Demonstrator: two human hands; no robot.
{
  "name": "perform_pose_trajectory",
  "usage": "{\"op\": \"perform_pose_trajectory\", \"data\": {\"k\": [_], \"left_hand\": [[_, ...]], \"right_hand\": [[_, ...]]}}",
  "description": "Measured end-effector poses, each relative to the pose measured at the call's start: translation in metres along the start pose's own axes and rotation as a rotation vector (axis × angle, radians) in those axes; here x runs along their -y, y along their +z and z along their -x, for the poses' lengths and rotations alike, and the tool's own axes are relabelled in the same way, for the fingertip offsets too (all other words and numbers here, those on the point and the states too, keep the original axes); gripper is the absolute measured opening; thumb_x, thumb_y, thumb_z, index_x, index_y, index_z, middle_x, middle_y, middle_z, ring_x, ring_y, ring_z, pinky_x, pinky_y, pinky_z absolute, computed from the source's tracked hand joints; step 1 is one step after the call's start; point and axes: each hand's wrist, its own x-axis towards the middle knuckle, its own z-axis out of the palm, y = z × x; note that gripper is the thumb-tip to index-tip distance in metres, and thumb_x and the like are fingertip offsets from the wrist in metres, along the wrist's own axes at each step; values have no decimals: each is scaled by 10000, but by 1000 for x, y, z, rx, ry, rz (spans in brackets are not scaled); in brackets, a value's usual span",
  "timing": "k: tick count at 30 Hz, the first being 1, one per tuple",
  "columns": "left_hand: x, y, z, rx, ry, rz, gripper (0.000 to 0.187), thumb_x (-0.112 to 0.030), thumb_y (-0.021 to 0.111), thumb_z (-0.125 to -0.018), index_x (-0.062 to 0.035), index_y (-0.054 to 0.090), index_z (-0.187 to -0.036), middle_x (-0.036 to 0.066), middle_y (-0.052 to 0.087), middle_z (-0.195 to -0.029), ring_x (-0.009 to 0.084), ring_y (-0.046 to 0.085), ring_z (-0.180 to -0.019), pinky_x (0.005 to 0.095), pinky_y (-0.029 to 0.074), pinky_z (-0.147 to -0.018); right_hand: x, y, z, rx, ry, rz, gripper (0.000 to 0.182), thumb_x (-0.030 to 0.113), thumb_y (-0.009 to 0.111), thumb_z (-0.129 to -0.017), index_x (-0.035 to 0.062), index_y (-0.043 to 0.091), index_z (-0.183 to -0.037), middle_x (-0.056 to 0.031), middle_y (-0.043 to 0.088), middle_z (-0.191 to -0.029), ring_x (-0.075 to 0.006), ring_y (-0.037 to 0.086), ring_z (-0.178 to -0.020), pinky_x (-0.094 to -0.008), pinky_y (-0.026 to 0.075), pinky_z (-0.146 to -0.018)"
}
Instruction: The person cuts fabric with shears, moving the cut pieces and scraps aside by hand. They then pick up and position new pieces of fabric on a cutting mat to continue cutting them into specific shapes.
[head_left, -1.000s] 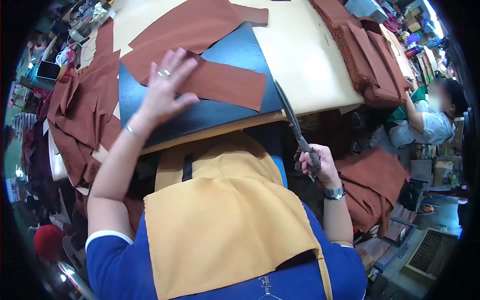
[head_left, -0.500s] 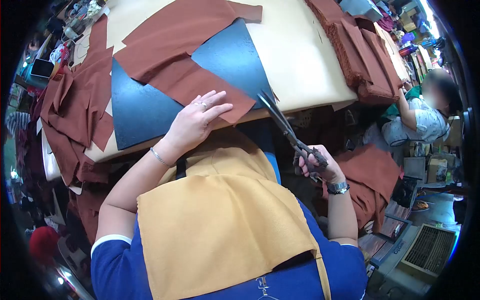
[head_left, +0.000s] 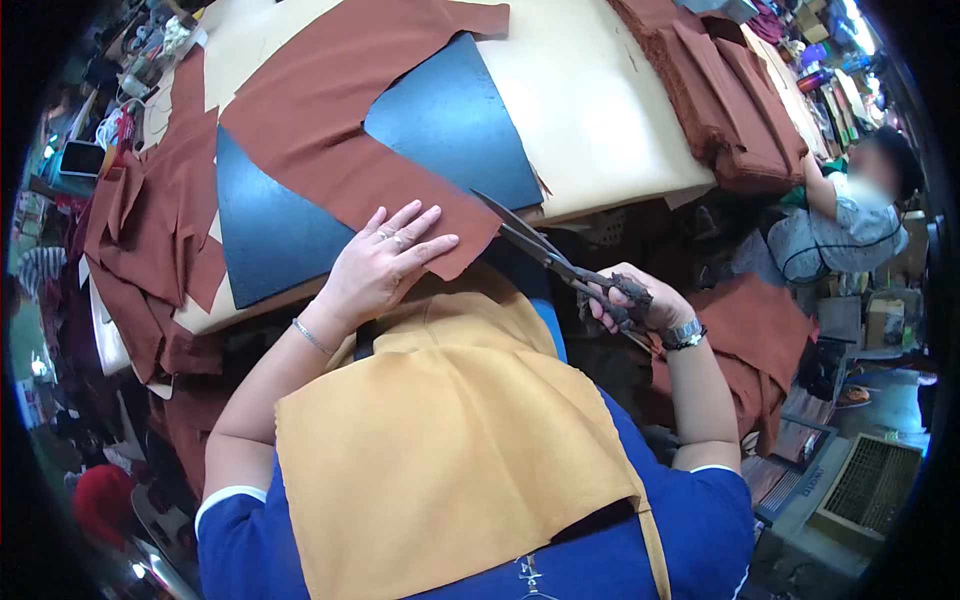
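A reddish-brown sheet of leather (head_left: pixel 330 95) lies over a dark board (head_left: pixel 455 110) on the pale table. Its narrow end reaches past the table's near edge. My left hand (head_left: pixel 385 250) rests on that end with its fingers spread flat. In my right hand (head_left: pixel 640 295) is a pair of large scissors (head_left: pixel 550 255), the fingers wrapped through cloth-bound handles. The scissor blades point up and left, and their tips overlap the leather's right edge, a little right of my left fingertips.
Crumpled brown leather (head_left: pixel 150 245) hangs off the table at left. A thick stack of brown leather (head_left: pixel 725 110) sits at the far right of the pale table top (head_left: pixel 590 130). More brown leather (head_left: pixel 745 330) hangs beside my right arm. Another person (head_left: pixel 840 220) sits at right.
My right hand has brought the scissors left and slightly down, so the blades now meet the leather's edge. The leather and my left hand have shifted slightly left and down in view.
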Motion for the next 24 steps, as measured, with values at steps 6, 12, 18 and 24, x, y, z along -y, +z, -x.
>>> {"op": "perform_pose_trajectory", "data": {"k": [6, 12, 18, 24], "left_hand": [[5, 4, 4, 18, 29, -49, 424, -125, 563, -857, -243, 554, -1264, 62, 442, -1414, 283, 404, -1308, 498, 327, -1054], [3, 3, 3, 25, 27, -59, 423, -132, 559, -856, -245, 553, -1264, 62, 430, -1424, 283, 399, -1312, 499, 329, -1052], [2, 4, 2, 9, 28, -68, 427, -132, 560, -857, -253, 553, -1267, 53, 434, -1422, 275, 401, -1312, 494, 333, -1051], [3, 4, 4, 6, 19, -76, 419, -155, 572, -857, -267, 559, -1261, 48, 444, -1413, 266, 403, -1310, 490, 332, -1058]], "right_hand": [[7, -2, -1, -42, 40, 60, 242, 239, 716, -795, 29, 601, -762, -8, 590, -675, -76, 565, -582, -221, 462, -513], [12, -12, 6, -29, 88, 139, 198, 193, 700, -788, 20, 605, -773, -13, 605, -699, -70, 583, -591, -210, 476, -513], [16, -10, 3, -9, 84, 187, 203, 206, 699, -792, 24, 611, -781, -15, 608, -705, -74, 585, -594, -220, 476, -525], [16, -11, 3, -46, 110, 282, 235, 238, 709, -805, 23, 616, -781, -9, 597, -664, -75, 572, -570, -227, 471, -528]]}}
